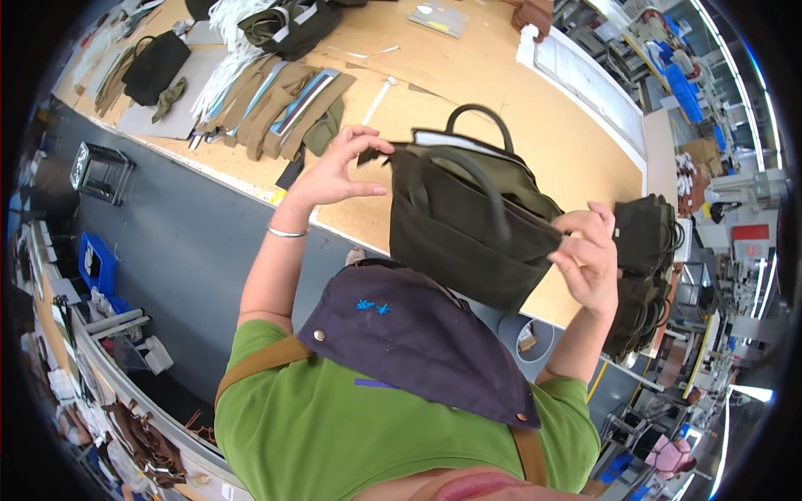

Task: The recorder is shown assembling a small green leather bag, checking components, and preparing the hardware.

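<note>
A dark olive fabric handbag [459,242] with two arched handles stands in front of me at the table's near edge, its top partly open on a lighter green lining. My left hand [342,169] is by its upper left corner. The fingertips touch a small dark tab there, while the thumb stays apart from the fingers. At the opposite upper corner, my right hand [588,257] pinches the bag's edge between thumb and fingers. The bag's underside is hidden from view.
Stacked brown and striped strips [288,108] lie on the wooden table [601,159] at left, near a black bag [156,67]. Finished-looking dark bags [642,234] stand at right. Below the table edge is a grey bin [535,342]; a blue crate [98,265] sits left.
</note>
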`<state>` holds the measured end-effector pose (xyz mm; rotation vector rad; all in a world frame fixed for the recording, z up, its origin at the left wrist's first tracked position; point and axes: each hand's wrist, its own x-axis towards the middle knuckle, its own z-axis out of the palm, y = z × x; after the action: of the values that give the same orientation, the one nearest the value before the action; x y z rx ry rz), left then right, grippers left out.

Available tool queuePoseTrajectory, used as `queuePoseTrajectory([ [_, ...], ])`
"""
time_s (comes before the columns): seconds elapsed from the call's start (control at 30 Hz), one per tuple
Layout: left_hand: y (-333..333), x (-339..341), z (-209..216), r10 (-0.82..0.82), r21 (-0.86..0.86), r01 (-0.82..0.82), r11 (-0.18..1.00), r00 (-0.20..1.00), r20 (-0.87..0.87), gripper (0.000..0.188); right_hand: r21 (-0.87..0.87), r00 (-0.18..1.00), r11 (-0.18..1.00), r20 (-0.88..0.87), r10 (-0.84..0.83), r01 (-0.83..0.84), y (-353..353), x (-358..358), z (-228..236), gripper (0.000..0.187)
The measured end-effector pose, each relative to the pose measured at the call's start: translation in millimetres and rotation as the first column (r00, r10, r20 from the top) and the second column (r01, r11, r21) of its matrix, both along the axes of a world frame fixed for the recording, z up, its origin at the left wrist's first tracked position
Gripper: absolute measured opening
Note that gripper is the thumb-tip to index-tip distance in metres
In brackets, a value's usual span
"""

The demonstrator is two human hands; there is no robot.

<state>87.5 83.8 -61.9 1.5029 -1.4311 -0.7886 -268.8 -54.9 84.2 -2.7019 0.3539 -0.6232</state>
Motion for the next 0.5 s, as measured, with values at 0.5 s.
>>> queuePoseTrajectory([
  [0.5, -7.4, -78.1, -14.0, 0.146, -0.281, -0.145, 0.949, 0.989, -0.014, 0.025, 0.735, 0.798, 0.611, 0.162, -0.580, 0.295, -57.9, -29.2, -142.9, 0.027],
])
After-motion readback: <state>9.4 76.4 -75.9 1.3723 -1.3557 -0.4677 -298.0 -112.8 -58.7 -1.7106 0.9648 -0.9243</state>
